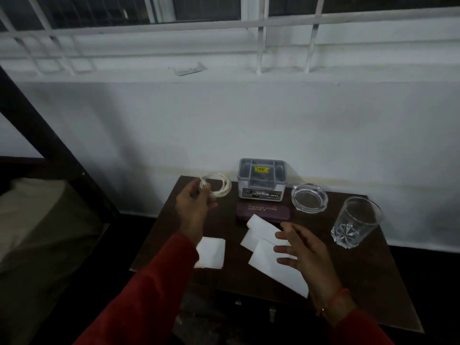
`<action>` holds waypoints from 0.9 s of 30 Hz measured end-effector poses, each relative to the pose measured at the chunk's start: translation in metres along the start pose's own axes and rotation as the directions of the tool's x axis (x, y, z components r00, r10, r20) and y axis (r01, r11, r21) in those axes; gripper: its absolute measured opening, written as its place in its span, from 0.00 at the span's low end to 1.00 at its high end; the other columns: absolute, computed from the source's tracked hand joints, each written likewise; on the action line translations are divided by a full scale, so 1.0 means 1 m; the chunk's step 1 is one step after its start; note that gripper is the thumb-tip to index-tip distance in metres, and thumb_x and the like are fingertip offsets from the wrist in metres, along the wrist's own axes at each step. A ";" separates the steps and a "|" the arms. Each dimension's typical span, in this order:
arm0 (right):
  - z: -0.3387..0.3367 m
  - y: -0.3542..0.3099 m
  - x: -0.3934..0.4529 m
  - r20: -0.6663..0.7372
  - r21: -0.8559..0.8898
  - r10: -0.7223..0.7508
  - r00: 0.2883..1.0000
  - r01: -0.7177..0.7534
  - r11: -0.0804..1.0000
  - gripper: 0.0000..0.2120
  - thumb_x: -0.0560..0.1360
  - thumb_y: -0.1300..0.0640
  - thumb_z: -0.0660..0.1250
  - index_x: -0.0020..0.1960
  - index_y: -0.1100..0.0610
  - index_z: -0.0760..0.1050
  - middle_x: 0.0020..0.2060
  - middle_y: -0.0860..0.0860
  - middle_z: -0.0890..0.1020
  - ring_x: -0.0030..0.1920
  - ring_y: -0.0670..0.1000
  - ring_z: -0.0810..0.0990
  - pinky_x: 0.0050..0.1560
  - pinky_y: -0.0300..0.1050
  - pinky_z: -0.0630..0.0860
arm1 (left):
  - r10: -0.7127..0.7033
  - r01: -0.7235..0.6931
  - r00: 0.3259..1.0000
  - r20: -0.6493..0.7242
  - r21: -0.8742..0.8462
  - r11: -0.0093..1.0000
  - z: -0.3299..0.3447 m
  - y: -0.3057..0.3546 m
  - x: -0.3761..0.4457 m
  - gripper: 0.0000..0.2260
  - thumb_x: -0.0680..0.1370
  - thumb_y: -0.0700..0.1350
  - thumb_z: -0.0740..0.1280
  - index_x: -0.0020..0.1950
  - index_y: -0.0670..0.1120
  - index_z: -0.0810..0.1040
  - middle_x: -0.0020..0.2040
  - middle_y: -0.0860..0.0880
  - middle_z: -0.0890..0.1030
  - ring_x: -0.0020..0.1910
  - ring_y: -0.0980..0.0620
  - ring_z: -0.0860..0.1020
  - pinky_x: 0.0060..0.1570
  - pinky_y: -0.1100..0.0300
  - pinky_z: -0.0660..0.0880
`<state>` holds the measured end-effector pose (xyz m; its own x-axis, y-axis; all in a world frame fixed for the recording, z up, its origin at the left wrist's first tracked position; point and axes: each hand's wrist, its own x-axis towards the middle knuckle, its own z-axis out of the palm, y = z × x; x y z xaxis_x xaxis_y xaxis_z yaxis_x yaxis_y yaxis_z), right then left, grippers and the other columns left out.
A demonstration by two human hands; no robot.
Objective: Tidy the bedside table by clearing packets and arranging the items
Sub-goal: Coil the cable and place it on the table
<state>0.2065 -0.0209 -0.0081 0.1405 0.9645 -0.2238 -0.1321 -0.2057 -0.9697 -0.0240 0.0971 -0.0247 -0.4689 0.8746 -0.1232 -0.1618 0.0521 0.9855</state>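
Observation:
On the dark wooden bedside table [361,282] lie white paper packets: one [211,252] near the left front edge, two overlapping ones [261,232] in the middle. My left hand [194,205] holds a coiled white cable [221,188] above the table's back left corner. My right hand [306,252] hovers with fingers spread over the middle packets, holding nothing. A maroon spectacle case [263,211] lies behind the packets. A grey plastic box [261,180] stands at the back.
A glass ashtray [310,197] sits right of the box, and a clear drinking glass [356,222] stands near the right edge. A white wall and barred window rise behind. A bed with dark frame [49,150] is at the left.

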 end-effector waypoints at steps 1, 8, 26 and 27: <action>0.001 0.000 0.002 0.002 0.001 0.001 1.000 -0.001 1.000 0.09 0.80 0.53 0.64 0.57 0.53 0.80 0.51 0.52 0.84 0.50 0.58 0.85 0.50 0.56 0.82 | 0.004 -0.004 0.999 -0.036 -0.009 1.000 0.007 0.001 0.016 0.17 0.80 0.41 0.70 0.69 0.42 0.77 0.57 0.42 0.84 0.42 0.49 0.84 0.36 0.57 0.83; 0.003 0.008 0.021 -0.016 -0.008 0.023 1.000 -0.023 1.000 0.09 0.79 0.51 0.64 0.55 0.49 0.81 0.49 0.49 0.85 0.46 0.52 0.86 0.45 0.50 0.83 | 0.064 -0.039 0.994 -0.092 0.248 0.968 0.048 -0.029 0.075 0.16 0.79 0.39 0.70 0.67 0.42 0.78 0.53 0.41 0.82 0.38 0.48 0.83 0.29 0.62 0.82; -0.016 0.000 0.028 -0.099 -0.044 0.030 0.995 -0.034 0.998 0.07 0.79 0.57 0.66 0.53 0.49 0.81 0.47 0.50 0.86 0.44 0.53 0.84 0.39 0.45 0.79 | 0.105 -0.138 0.990 0.097 0.831 0.539 0.005 -0.020 0.045 0.22 0.78 0.55 0.69 0.70 0.49 0.75 0.68 0.40 0.75 0.67 0.38 0.74 0.67 0.42 0.72; -0.017 0.000 0.029 -0.109 -0.064 0.023 0.994 -0.030 0.997 0.07 0.78 0.58 0.66 0.53 0.49 0.81 0.47 0.50 0.86 0.44 0.52 0.84 0.40 0.45 0.79 | 0.101 -0.158 0.987 0.124 0.835 0.528 -0.005 -0.018 0.031 0.19 0.78 0.54 0.69 0.68 0.51 0.77 0.67 0.43 0.77 0.66 0.40 0.75 0.66 0.41 0.73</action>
<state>0.2271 0.0039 -0.0158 0.2430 0.9357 -0.2557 -0.0733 -0.2452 -0.9667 -0.0403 0.1209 -0.0469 -0.3717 0.9283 -0.0080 0.7135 0.2912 0.6373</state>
